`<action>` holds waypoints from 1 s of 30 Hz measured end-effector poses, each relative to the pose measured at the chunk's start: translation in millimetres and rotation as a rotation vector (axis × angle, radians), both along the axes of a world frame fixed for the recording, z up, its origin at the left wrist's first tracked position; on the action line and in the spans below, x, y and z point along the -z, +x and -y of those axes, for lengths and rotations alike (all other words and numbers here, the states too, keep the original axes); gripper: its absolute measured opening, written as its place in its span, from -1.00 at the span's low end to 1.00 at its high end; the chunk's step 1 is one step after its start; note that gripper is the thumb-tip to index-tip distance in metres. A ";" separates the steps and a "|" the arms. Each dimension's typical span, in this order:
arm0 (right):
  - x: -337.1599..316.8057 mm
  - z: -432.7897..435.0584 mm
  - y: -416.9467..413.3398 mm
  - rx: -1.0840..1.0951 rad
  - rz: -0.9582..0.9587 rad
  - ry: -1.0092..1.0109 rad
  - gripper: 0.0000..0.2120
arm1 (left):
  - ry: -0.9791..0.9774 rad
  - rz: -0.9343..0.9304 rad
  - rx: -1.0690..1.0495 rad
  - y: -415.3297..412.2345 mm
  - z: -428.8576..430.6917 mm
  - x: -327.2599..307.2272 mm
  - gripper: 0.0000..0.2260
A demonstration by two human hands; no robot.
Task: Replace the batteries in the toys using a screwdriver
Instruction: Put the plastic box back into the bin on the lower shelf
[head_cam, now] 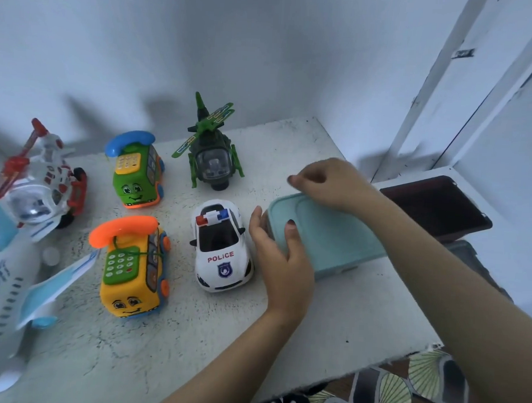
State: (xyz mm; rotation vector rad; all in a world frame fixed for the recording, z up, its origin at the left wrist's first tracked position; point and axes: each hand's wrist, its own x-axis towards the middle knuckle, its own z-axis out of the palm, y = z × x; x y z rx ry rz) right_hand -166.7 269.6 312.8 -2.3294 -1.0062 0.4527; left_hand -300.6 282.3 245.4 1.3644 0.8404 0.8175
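Note:
A pale green lidded box [334, 232] stands on the white table [190, 336] at the right. My left hand [281, 263] grips the box's near left corner, thumb on the lid and fingers down its side. My right hand [330, 183] rests on the lid's far edge with its fingers curled. Left of the box are a white police car [222, 245], a yellow phone bus [134, 271], a green phone bus [136, 173] and a green helicopter [213, 155]. No screwdriver or batteries are in view.
A white and red helicopter [40, 186] and a white and blue airplane [10, 283] fill the table's left end. A dark red box [437, 204] sits on a lower ledge to the right. White walls close in behind. Patterned cloth [387, 389] lies below the table's front edge.

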 end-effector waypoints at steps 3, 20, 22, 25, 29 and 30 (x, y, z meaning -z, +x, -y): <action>-1.1 -22.3 -4.4 -0.135 -0.068 -0.160 -0.53 | -0.075 0.081 -0.008 0.6 1.3 -1.8 -0.60; 17.1 -8.8 -4.2 0.028 0.071 0.081 -0.75 | -0.014 0.104 -0.031 0.7 -2.5 0.7 -0.60; 15.7 11.1 0.0 0.142 0.218 0.149 -0.73 | -0.012 0.091 -0.035 1.1 -2.7 0.3 -0.61; 16.9 49.2 1.2 0.300 0.328 -0.038 -0.60 | -0.001 0.080 -0.049 0.6 -3.1 0.1 -0.64; 17.3 94.0 -1.7 0.485 0.196 -0.347 -0.38 | 0.013 0.062 -0.066 1.6 -3.1 0.4 -0.67; 16.7 99.7 -3.8 0.482 0.140 -0.353 -0.36 | 0.015 0.061 -0.068 1.8 -2.9 1.1 -0.69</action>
